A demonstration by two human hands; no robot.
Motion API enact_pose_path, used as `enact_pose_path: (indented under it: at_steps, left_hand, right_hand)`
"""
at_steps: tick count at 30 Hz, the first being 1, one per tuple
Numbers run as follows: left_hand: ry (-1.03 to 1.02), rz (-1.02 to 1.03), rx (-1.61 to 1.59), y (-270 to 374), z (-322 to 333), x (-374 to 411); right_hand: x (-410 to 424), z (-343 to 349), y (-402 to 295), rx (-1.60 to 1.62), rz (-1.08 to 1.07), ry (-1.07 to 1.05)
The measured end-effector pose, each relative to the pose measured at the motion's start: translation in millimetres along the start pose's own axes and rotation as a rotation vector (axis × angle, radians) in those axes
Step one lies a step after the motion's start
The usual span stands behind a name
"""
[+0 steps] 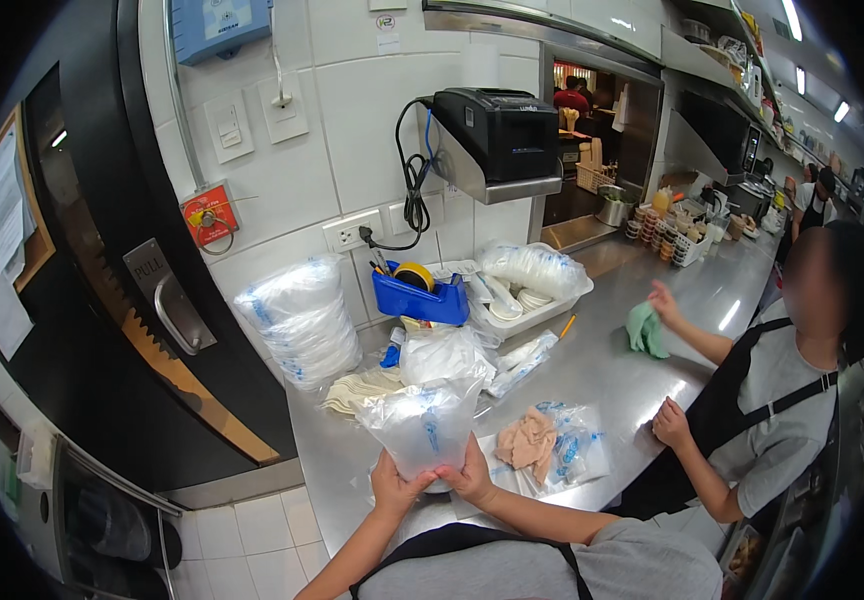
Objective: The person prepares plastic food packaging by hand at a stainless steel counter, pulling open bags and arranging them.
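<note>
Both of my hands grip a clear plastic bag (426, 427) with blue print, held above the near edge of the steel counter. My left hand (399, 480) has the bag's lower left side, and my right hand (469, 472) has its lower right side. The thumbs come close together at the bottom of the bag. Just behind it lie a white plastic bundle (447, 352) and a fanned stack of cream-coloured flat items (360, 391). To the right, a crumpled peach cloth (528, 442) rests beside a flattened printed plastic bag (573, 442).
A blue tape dispenser (420, 296), a white tray (529, 322) of wrapped supplies and a tall pack of plastic bags (300, 319) stand along the wall. A co-worker (769, 390) is at the right, one hand by a green cloth (646, 330). A black printer (495, 135) sits on a wall shelf.
</note>
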State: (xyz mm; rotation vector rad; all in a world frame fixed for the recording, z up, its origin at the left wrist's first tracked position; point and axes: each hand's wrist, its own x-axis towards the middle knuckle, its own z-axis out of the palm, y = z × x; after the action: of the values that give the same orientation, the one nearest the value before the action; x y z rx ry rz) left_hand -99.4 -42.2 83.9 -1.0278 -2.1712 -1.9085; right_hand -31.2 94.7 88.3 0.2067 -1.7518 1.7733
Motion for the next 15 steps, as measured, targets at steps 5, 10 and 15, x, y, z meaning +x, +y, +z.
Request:
enact_pose_path:
  at_steps: [5, 10, 15]
  left_hand:
    - [0.233, -0.124, -0.165, -4, -2, -61]
    - [-0.005, -0.448, -1.030, 45, -23, -97]
    - [-0.142, -0.300, -1.209, 79, -7, -77]
  right_hand:
    - [-53, -18, -18, -0.402, -0.025, 0.055]
    - [-87, -29, -41, -0.302, -0.090, -0.370]
    - [-90, 0, -59, -0.054, 0.161, -0.601]
